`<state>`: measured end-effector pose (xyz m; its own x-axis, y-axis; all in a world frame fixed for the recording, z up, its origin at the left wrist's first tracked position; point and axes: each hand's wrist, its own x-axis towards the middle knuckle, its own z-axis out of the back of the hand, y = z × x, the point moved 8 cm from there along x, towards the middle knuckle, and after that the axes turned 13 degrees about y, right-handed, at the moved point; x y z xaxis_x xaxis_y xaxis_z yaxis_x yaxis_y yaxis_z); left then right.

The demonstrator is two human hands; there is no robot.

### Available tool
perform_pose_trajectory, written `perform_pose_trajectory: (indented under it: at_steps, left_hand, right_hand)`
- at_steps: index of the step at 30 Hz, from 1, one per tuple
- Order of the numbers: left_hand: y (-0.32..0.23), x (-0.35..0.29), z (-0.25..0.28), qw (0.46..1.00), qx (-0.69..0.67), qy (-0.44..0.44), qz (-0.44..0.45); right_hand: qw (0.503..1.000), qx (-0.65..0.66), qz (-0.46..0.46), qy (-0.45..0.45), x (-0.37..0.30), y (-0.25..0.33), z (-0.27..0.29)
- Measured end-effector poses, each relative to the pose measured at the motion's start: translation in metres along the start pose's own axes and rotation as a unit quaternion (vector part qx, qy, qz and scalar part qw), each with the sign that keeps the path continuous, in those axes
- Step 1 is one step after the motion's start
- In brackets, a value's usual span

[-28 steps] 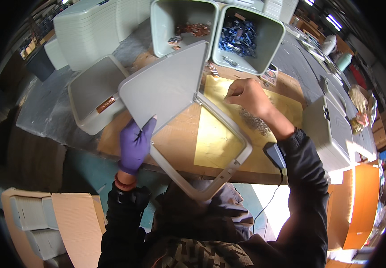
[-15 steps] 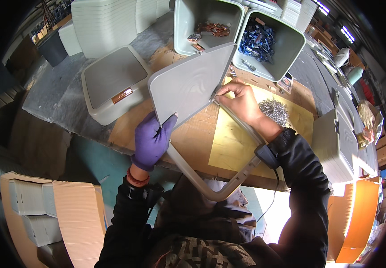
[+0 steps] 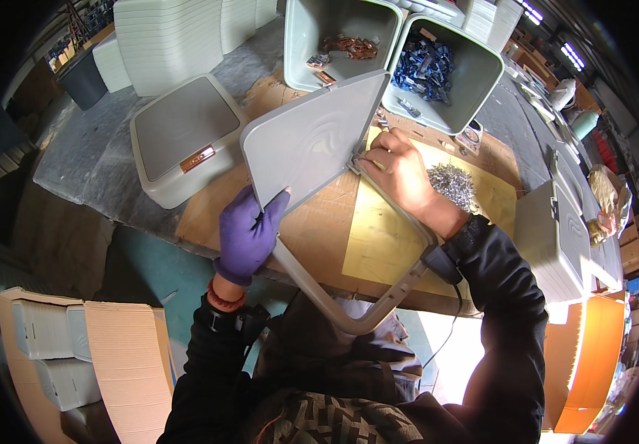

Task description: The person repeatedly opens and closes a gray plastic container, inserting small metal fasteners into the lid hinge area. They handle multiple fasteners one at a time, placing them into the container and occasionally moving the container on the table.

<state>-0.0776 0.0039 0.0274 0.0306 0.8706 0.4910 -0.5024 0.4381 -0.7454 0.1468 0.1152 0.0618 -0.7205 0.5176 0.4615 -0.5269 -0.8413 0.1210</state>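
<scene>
I hold a grey plastic bin lid (image 3: 308,140) tilted up over its grey frame (image 3: 379,296), above a cardboard-covered worktable (image 3: 319,229). My left hand (image 3: 249,233), in a purple glove, grips the lid's lower left edge and the frame. My bare right hand (image 3: 401,174) pinches at the hinge corner where lid meets frame. A pile of small shiny metal parts (image 3: 451,185) lies just right of that hand on a yellow sheet (image 3: 386,237).
Two open grey bins stand at the back: one (image 3: 334,37) with copper-coloured parts, one (image 3: 449,70) with blue parts. A closed lidded bin (image 3: 183,140) sits left. Stacked bins (image 3: 168,37) stand behind; cardboard boxes (image 3: 75,348) lower left; another bin (image 3: 556,237) right.
The lid and frame have swung nearer and more upright. My right hand dropped from a raised fist to the hinge corner. My left hand stays on the lid's edge.
</scene>
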Motion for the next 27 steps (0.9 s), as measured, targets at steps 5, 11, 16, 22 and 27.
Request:
perform_pose_trajectory:
  at_steps: [5, 11, 16, 22, 27]
  left_hand:
    - [-0.003, 0.001, 0.001, 1.0, 0.004, -0.013, -0.006]
    - [-0.008, 0.0, 0.002, 0.999, 0.047, -0.003, -0.005]
    - [-0.013, -0.001, 0.002, 0.998, 0.061, 0.005, -0.015]
    - [-0.038, -0.002, 0.007, 0.968, 0.208, -0.021, -0.137]
    - [-0.016, 0.029, 0.017, 0.964, 0.265, -0.002, -0.032]
  right_hand:
    - [0.997, -0.058, 0.054, 0.008, 0.0, 0.013, -0.001]
    - [0.99, -0.123, 0.055, 0.032, 0.005, 0.02, -0.012]
    - [0.98, -0.011, -0.195, 0.032, 0.006, -0.016, -0.018]
    - [0.942, 0.051, -0.294, 0.155, 0.019, -0.107, 0.005]
    - [0.92, -0.042, -0.355, 0.162, 0.038, -0.162, -0.031]
